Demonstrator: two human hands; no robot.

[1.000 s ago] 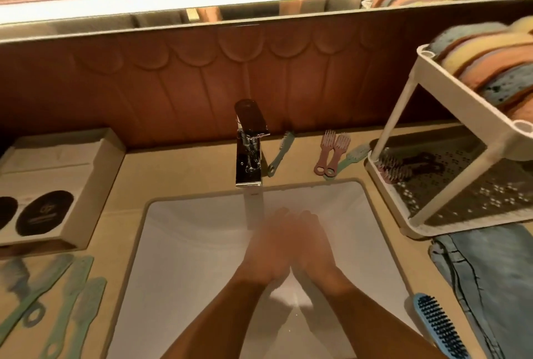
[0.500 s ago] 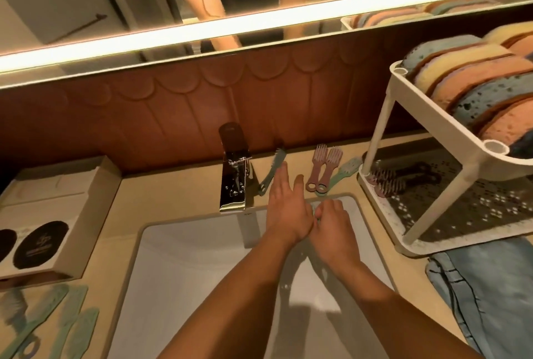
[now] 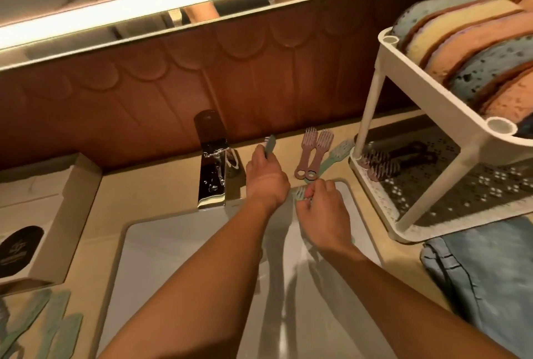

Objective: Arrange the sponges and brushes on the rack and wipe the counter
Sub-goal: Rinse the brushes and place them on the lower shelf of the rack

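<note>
My left hand point(image 3: 266, 182) reaches past the sink's back edge and is closed on a green brush point(image 3: 270, 145) lying right of the faucet. My right hand point(image 3: 323, 208) hovers over the sink's back right corner, pinching another green brush point(image 3: 300, 193) whose bristle end sticks out to the left. Two pink brushes point(image 3: 313, 156) and one more green brush point(image 3: 339, 152) lie on the counter just behind. The white two-tier rack point(image 3: 432, 116) stands at the right, with several sponges point(image 3: 461, 50) on end in its top tier and dark pink brushes point(image 3: 383, 165) on its bottom tier.
A chrome faucet point(image 3: 212, 168) stands behind the white sink point(image 3: 187, 272). A blue cloth point(image 3: 484, 280) lies in front of the rack. A cardboard box point(image 3: 66, 214) sits at the left, with several green brushes point(image 3: 43, 330) in front of it. A mirror runs along the back wall.
Both hands rose out of the basin and moved to the counter behind it. My left hand closed on the green brush by the faucet; my right hand now holds another green brush.
</note>
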